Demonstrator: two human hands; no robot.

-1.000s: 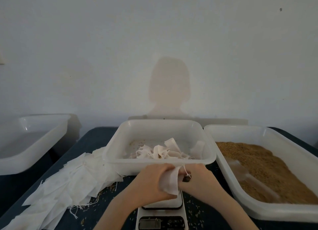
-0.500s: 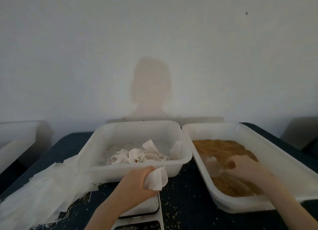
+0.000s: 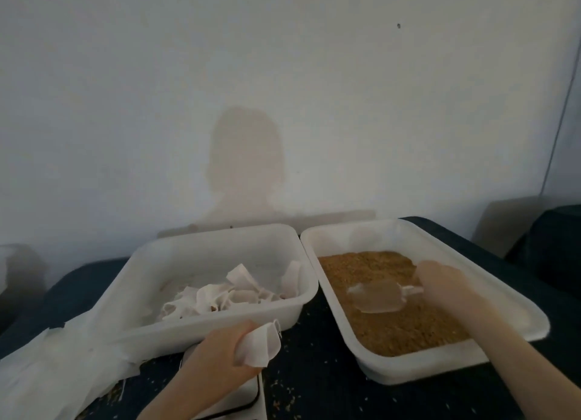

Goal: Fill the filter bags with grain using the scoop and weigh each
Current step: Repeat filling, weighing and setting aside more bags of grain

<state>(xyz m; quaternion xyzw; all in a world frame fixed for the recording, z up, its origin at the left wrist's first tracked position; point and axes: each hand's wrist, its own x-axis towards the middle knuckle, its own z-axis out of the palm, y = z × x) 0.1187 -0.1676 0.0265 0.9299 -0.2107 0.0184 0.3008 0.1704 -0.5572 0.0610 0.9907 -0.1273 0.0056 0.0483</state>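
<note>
1. The right hand [image 3: 440, 281] reaches into the grain tray [image 3: 490, 281] and holds the handle of a clear plastic scoop [image 3: 374, 297]; the fingers around the handle are blurred, so how tight the hold is I cannot tell
2. The scoop's long axis runs roughly left to right, handle at the hand, open mouth pointing left toward the bag; it sits on or just above the grain [image 3: 377, 331], and which I cannot tell
3. The left hand [image 3: 220, 360] pinches an empty white filter bag [image 3: 262, 345], bunched in curled fingers, over the scale [image 3: 242, 397]
4. The bag lies left of and nearer than the scoop, across the tray's near-left wall, so the loaded scoop would likely travel leftward over that rim
5. Filled bags [image 3: 213, 297] lie in the middle tray [image 3: 195, 328]; flat empty bags [image 3: 56, 366] are heaped at far left
</note>
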